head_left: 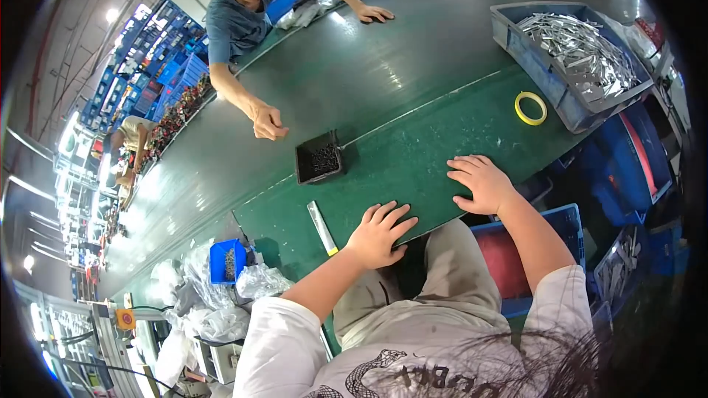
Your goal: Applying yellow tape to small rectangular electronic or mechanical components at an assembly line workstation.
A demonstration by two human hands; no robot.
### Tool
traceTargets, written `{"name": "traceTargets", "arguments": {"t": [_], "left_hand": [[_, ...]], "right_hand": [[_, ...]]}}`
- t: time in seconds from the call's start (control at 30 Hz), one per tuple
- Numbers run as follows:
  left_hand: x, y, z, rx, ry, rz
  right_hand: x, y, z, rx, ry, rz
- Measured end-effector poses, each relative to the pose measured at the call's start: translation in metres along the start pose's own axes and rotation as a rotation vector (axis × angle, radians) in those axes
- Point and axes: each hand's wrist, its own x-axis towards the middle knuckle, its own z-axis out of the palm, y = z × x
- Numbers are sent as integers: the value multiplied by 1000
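Note:
My left hand (pixel 376 237) rests at the near edge of the green worktop (pixel 413 155), fingers spread, holding nothing. To its left lies a flat silver strip (pixel 321 227) with a yellow end. My right hand (pixel 481 186) lies flat on the worktop, fingers apart and empty. Beyond my hands stands a small black bin (pixel 318 158) with small dark pieces inside. A roll of yellow tape (pixel 530 108) lies farther right, apart from my right hand.
A large grey-blue crate (pixel 542 66) of metal strips stands at the right. Across the table, a person (pixel 247 22) reaches a closed hand toward the black bin. A blue bin (pixel 227 261) and plastic bags (pixel 214 324) sit at left; blue crates (pixel 577 228) stand below at right.

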Motion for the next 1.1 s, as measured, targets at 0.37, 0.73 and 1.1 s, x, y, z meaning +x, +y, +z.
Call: {"name": "traceTargets", "arguments": {"t": [0.37,0.73,1.1], "left_hand": [[-10,-30,-11,-4,350,-344],[-14,-106,-28,197,338,-404],[-33,31,-25,125,327,-247]], "right_hand": [[-4,1,3,-47,6,23],[-3,-2,2,-42,17,23],[0,-2,5,-53,-13,35]]}}
